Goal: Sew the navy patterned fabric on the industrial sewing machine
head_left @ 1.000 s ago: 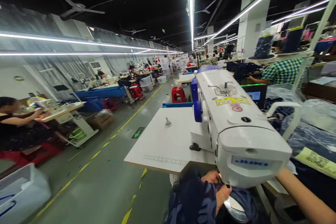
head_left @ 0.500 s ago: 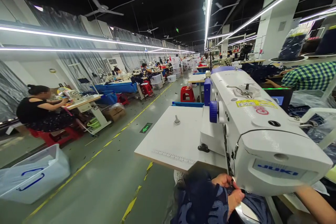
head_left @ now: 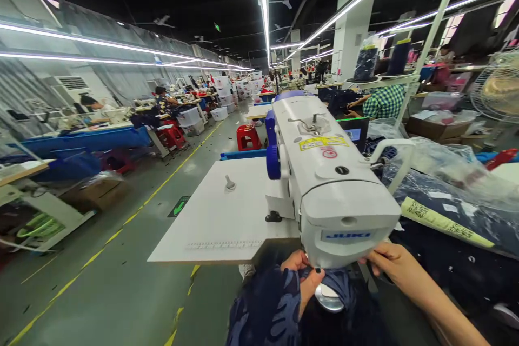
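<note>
Lifted right hand (head_left: pixel 391 260) up beside white sewing machine (head_left: pixel 324 184), fingers bent; could not tell what held. Pinched blue cloth (head_left: pixel 275 308) under machine's front with left hand (head_left: pixel 305 277). Looked soft, light, floppy; best pinched near edge.

Dark-polished nail on left hand (head_left: pixel 305 277)

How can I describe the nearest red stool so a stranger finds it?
Find the big white sewing machine in the middle. Just beyond its white table stands the red stool, alone. The other red stools stand further left, by a blue table.
</note>
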The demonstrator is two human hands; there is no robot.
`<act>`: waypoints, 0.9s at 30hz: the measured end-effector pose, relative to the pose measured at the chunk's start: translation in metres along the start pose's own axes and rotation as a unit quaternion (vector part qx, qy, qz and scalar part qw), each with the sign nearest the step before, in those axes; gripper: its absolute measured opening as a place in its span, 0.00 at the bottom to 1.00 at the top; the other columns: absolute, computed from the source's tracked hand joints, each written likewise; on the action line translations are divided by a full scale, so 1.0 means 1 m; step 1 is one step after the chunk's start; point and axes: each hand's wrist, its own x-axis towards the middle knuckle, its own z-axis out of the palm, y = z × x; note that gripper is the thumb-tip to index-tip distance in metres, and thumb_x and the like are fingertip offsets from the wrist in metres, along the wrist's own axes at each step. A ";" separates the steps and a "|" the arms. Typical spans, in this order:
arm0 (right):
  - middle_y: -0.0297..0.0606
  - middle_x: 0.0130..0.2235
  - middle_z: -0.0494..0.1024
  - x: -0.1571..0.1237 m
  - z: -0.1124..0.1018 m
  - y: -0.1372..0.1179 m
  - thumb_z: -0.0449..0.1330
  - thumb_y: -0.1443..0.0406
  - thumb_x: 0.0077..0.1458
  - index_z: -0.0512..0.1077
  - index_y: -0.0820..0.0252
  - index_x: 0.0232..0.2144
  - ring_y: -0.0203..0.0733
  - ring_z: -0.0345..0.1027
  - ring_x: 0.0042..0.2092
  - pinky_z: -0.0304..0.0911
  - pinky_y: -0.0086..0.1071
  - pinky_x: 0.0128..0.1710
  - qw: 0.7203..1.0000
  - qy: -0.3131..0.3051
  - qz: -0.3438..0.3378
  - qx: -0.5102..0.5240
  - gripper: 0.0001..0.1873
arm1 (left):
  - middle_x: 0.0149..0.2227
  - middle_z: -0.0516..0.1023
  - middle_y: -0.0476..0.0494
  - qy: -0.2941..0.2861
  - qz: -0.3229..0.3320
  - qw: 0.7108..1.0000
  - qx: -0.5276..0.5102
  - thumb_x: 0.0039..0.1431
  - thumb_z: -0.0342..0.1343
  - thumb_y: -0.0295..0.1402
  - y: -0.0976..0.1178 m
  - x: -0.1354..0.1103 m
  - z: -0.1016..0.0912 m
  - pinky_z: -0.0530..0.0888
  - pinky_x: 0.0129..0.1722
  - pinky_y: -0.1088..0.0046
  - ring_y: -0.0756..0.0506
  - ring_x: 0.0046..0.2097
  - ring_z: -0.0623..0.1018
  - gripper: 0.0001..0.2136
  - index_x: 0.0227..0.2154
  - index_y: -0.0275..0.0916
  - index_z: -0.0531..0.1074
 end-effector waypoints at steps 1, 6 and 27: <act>0.35 0.22 0.75 -0.006 0.004 -0.003 0.58 0.50 0.51 0.75 0.57 0.18 0.38 0.65 0.24 0.64 0.31 0.23 1.000 -0.002 0.006 0.011 0.20 | 0.41 0.80 0.45 0.012 0.002 0.999 0.031 0.50 0.59 0.41 0.001 0.000 0.001 0.69 0.46 0.63 0.37 0.46 0.75 0.10 0.35 0.47 0.75; 0.39 0.31 0.77 -0.023 0.024 -0.012 0.52 0.51 0.60 0.73 0.59 0.34 0.37 0.67 0.27 0.66 0.30 0.26 0.997 -0.028 0.004 0.077 0.19 | 0.40 0.80 0.45 0.025 0.010 0.997 0.079 0.50 0.58 0.42 0.006 -0.001 0.008 0.71 0.42 0.64 0.39 0.42 0.76 0.10 0.34 0.45 0.74; 0.35 0.30 0.79 -0.019 0.042 -0.011 0.60 0.56 0.55 0.77 0.54 0.32 0.41 0.74 0.31 0.71 0.28 0.31 0.995 0.043 -0.074 0.055 0.10 | 0.37 0.82 0.44 0.030 0.031 0.998 0.046 0.49 0.57 0.41 0.010 -0.002 0.009 0.74 0.43 0.63 0.40 0.40 0.79 0.11 0.34 0.44 0.76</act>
